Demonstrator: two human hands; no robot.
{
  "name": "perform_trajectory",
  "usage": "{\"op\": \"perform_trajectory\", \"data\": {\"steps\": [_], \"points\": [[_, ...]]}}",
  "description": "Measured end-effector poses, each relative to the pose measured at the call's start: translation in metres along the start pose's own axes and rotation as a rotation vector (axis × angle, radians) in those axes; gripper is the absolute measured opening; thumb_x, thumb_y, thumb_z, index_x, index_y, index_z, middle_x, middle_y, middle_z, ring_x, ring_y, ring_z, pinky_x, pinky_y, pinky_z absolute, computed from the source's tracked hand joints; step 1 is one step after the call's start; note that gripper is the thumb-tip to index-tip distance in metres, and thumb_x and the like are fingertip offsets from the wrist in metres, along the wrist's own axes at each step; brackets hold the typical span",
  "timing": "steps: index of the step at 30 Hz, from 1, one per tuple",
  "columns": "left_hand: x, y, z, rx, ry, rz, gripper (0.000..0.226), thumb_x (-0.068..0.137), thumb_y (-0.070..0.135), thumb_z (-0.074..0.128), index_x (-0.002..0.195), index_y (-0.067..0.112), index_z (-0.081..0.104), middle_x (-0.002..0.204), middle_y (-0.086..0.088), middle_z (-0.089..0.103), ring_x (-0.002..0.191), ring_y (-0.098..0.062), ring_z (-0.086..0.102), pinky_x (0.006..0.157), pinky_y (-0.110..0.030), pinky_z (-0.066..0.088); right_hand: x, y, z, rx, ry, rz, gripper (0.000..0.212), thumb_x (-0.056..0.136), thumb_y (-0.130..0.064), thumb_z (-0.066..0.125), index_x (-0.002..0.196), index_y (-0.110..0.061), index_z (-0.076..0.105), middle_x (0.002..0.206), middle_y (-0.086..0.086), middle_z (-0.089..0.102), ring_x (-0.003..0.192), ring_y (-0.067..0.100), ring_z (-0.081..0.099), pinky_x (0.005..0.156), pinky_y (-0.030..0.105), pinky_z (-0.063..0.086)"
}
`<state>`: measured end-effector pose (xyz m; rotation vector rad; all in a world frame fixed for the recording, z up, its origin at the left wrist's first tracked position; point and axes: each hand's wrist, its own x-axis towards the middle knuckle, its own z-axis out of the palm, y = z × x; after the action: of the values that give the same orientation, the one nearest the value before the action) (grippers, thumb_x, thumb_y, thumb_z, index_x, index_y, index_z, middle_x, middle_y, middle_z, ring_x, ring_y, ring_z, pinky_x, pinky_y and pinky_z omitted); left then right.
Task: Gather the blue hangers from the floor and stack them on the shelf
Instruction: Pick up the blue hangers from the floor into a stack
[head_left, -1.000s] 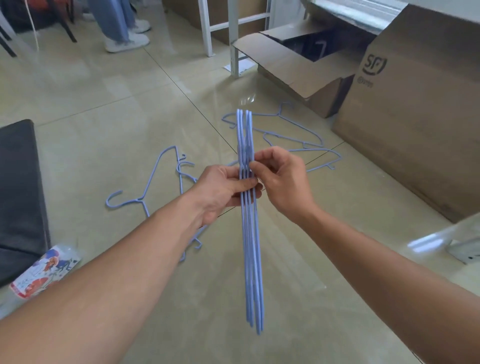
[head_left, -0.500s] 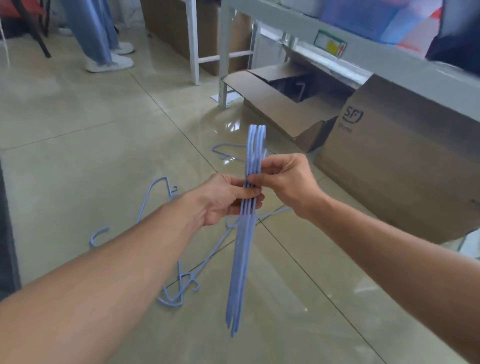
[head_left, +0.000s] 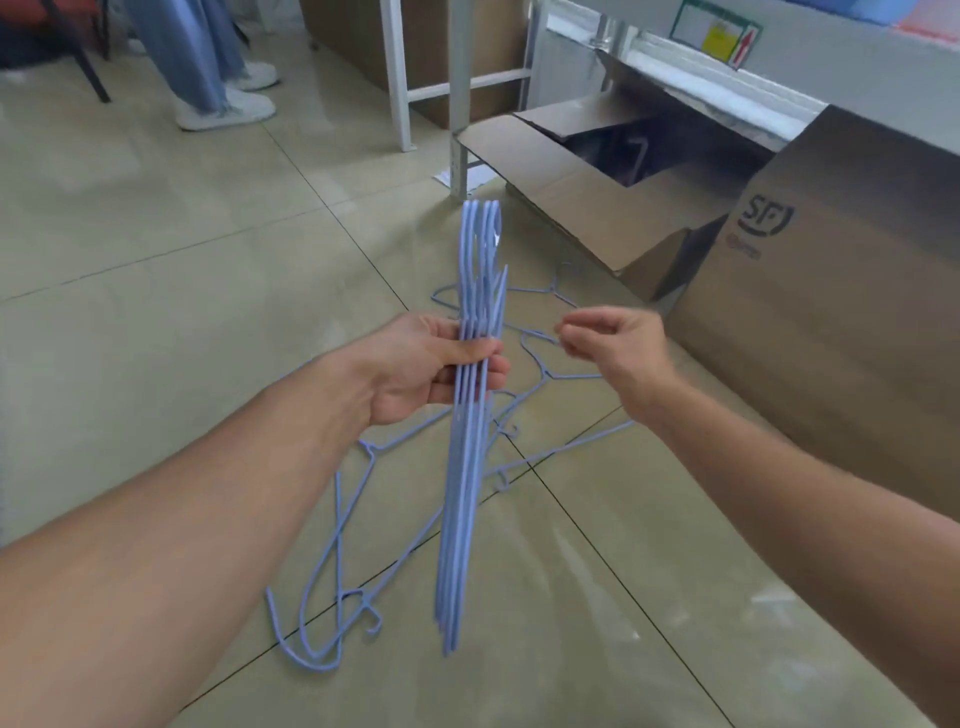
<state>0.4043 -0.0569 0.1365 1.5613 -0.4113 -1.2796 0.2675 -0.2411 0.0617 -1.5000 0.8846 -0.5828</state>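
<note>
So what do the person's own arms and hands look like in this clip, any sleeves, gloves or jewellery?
Both forearms are bare as far as the frame shows, with no sleeve edge in view. The left hand and right hand wear no gloves, and no watch, bracelet or ring is visible on either. No cables or markings show on them.

Open tiled floor (head_left: 156, 270) lies left; cardboard boxes (head_left: 831, 322) crowd the right.

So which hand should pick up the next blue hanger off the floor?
The right hand, probably. It holds nothing and hovers above the loose hangers on the floor, while the left hand is busy gripping the bundle of hangers.
</note>
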Motion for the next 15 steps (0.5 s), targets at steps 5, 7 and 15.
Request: {"op": "perform_trajectory", "data": {"steps": [5,7,15], "points": [[0.022,-0.017,-0.017,0.001,0.013,-0.021,0.016,0.086,0.004,0.063,0.101,0.0,0.069,0.083,-0.009,0.074,0.072,-0.017,0.072,0.064,-0.025,0.058,0.044,0.089,0.016,-0.325,0.057,0.209,0.011,0.082,-0.008,0.076,0.074,-0.017,0.074,0.074,0.01,0.073,0.067,0.019,0.065,0.078,0.041,0.058],[0.017,-0.021,-0.01,-0.013,-0.006,-0.03,0.015,0.087,0.004,0.063,0.099,0.001,0.07,0.083,-0.01,0.074,0.072,-0.016,0.072,0.062,-0.024,0.058,0.044,0.102,0.015,-0.458,0.05,0.18,0.005,0.082,-0.011,0.074,0.08,-0.014,0.078,0.075,0.004,0.074,0.075,0.019,0.068,0.082,0.039,0.059],[0.014,-0.026,-0.01,-0.107,0.062,-0.001,0.013,0.086,0.003,0.063,0.098,0.001,0.069,0.086,-0.012,0.076,0.08,-0.021,0.074,0.065,-0.027,0.059,0.073,0.108,0.022,-0.933,0.071,0.168,0.017,0.083,-0.024,0.071,0.078,-0.009,0.067,0.085,0.013,0.068,0.086,0.033,0.067,0.07,0.032,0.05]]}}
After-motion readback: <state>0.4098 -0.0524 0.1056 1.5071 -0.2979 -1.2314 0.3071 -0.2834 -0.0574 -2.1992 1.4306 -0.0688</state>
